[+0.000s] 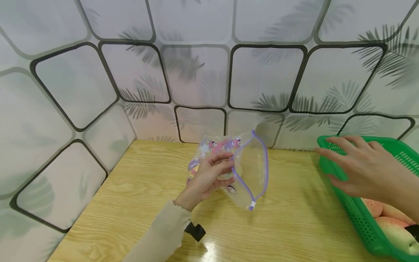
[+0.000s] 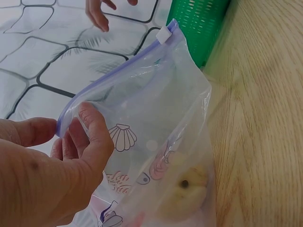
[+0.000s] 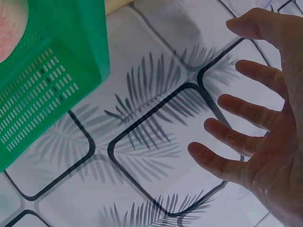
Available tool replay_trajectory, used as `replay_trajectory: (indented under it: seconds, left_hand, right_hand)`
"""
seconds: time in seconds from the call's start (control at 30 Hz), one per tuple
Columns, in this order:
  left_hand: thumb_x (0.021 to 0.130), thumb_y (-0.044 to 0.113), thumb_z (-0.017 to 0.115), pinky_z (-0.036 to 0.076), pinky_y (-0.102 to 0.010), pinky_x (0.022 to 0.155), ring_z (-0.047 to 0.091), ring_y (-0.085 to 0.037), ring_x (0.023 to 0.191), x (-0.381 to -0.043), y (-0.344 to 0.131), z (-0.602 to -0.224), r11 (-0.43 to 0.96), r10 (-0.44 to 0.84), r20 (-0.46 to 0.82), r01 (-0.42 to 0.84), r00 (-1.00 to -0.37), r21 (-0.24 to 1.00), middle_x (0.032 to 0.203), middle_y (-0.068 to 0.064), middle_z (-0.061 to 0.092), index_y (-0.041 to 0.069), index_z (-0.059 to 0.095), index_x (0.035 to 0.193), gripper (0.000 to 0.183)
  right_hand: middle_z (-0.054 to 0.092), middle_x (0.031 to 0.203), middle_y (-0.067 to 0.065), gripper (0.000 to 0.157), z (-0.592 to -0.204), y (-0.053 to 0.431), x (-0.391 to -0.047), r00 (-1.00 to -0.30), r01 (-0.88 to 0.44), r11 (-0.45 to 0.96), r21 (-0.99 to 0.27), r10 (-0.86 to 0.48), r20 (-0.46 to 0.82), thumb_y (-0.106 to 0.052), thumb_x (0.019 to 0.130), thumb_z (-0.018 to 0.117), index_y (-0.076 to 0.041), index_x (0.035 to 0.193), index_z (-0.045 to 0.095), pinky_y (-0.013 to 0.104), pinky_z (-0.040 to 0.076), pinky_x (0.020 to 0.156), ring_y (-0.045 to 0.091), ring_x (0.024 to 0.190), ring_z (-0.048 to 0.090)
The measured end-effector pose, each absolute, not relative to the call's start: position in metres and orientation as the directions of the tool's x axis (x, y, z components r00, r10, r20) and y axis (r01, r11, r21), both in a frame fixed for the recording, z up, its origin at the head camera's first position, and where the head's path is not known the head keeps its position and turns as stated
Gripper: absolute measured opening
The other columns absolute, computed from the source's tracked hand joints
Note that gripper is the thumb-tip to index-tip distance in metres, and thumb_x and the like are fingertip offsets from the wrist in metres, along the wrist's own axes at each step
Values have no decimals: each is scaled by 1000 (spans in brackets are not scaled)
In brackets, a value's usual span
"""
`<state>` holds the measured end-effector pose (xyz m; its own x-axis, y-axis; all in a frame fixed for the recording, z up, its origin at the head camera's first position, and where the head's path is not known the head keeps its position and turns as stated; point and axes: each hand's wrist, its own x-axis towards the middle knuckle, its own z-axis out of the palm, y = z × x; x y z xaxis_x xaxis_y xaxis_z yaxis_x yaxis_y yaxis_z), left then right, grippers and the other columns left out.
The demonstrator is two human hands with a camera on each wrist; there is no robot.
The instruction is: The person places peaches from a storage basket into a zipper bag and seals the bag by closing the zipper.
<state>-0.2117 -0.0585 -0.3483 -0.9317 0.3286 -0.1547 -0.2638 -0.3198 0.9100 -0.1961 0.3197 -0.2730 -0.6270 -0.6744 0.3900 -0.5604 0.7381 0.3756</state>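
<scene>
My left hand [image 1: 209,174] pinches the purple-edged mouth of a clear zip bag [image 1: 226,143] printed with colourful sea cartoons. The bag's mouth gapes toward the right, and its white slider [image 2: 164,35] sits at one end of the zip. Inside the bag lies a pale yellow fruit [image 2: 182,198] with a dark spot, seen through the plastic in the left wrist view. My right hand [image 1: 363,167] hovers over the near-left side of a green basket [image 1: 360,222], fingers spread and holding nothing. Pinkish-yellow peaches [image 1: 392,233] lie in the basket, partly hidden by the right arm.
Both the bag and the basket are on a light wood-grain table [image 1: 147,182]. Behind it and to the left rises a pale covering [image 1: 199,76] with dark outlines and leaf prints. The basket stands at the table's right side.
</scene>
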Motion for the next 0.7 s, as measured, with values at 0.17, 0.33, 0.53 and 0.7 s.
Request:
replay_trajectory:
  seconds: [0.17,0.33,0.53,0.7]
  left_hand:
    - [101,6,61,62,-25,69,63,-9,84,-211,-58,-348,-327,322,-164,-273,-932,905,95,6,64,6,59,130,28]
    - [101,5,61,62,-25,68,64,-9,84,-211,-59,-349,-335,321,-165,-275,-933,901,95,5,64,6,59,129,28]
    - [101,4,60,62,-25,67,63,-9,83,-211,-59,-350,-339,314,-165,-273,-935,900,94,6,64,6,60,128,27]
    - [101,4,60,62,-25,67,63,-9,83,-211,-60,-350,-337,311,-165,-271,-936,902,94,6,64,7,60,127,26]
  right_hand:
    - [62,118,19,89,-271,330,-194,-625,-555,742,376,-670,400,-73,93,1,-20,120,66,62,48,50,48,98,61]
    - [62,118,24,97,-274,343,-191,-678,-513,764,391,-640,360,-76,88,-5,-18,119,67,62,49,51,52,97,61]
    - [60,118,27,108,-286,364,-185,-738,-436,801,411,-579,346,-81,82,-11,-17,111,71,69,50,60,54,99,58]
    - [60,113,30,114,-299,386,-179,-757,-426,820,383,-554,346,-89,74,-8,-12,101,72,71,46,70,56,99,54]
